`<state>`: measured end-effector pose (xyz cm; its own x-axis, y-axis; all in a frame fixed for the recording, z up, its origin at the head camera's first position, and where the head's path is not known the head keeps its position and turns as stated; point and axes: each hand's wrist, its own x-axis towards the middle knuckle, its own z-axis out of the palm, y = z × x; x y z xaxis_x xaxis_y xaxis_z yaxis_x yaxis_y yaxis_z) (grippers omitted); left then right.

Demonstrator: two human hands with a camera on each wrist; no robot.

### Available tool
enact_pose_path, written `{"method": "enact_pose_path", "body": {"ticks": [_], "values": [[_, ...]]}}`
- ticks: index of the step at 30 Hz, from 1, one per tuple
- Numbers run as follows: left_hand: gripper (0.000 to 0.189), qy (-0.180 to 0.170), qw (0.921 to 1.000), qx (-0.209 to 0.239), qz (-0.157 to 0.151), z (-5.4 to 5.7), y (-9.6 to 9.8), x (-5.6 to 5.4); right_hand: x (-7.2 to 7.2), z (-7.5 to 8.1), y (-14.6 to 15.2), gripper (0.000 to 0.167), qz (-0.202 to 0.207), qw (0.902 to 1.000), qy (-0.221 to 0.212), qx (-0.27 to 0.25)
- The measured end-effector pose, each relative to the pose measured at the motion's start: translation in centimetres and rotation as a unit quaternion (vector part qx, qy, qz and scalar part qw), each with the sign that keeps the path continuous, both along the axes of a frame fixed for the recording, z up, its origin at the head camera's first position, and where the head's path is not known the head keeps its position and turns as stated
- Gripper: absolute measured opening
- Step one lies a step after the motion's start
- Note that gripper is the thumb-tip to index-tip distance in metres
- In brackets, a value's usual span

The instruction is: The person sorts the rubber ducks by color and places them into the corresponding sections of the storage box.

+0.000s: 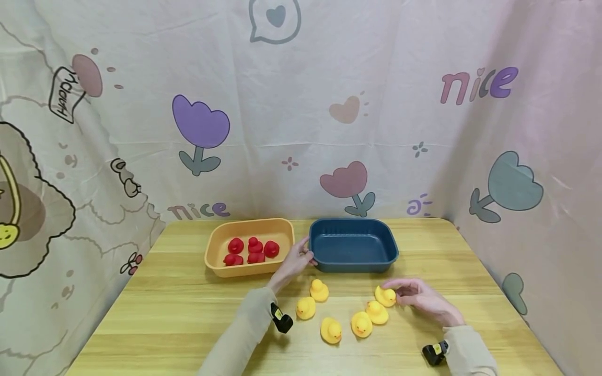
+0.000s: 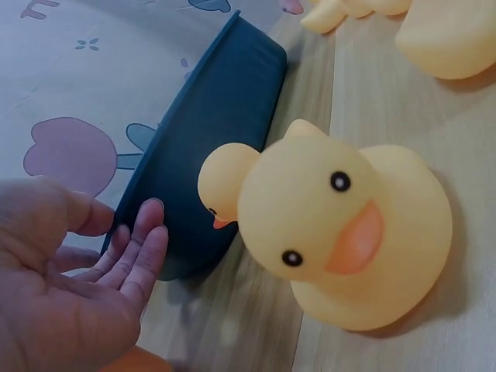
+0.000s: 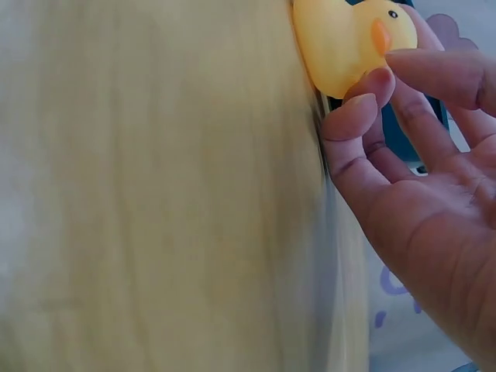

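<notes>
My left hand rests at the left end of the blue tray; its fingertips touch the rim and outer wall. The right hand is at a yellow rubber duck, with fingers and thumb about its body; in the right wrist view, a fingertip lies by the beak of this duck. Beside it sit two more yellow ducks, one close and one nearer the front. Others stand below my left hand, including one duck near the blue tray and another.
An orange tray left of the blue one holds several red ducks. One yellow duck sits at the front of the wooden table. A patterned cloth hangs behind and along the sides.
</notes>
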<state>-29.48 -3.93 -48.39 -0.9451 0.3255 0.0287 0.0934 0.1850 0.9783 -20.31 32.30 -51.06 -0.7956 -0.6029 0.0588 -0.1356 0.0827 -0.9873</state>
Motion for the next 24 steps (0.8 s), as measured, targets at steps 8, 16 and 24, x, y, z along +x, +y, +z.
{"method": "enact_pose_path", "body": {"ticks": [8,16,24], "values": [[0.06,-0.001,0.9999,-0.01,-0.008,-0.1,-0.4,0.1,-0.4,0.0,-0.3,0.041,0.018,0.9998,0.004,0.006],[0.061,-0.002,0.9999,-0.011,-0.01,-0.1,-0.4,0.1,-0.5,0.2,-0.8,0.04,-0.002,0.9997,0.001,0.023],[0.06,0.0,0.9998,-0.014,-0.01,0.1,-0.4,0.3,-0.5,0.5,-1.3,0.039,-0.027,0.9984,0.006,0.049]]}}
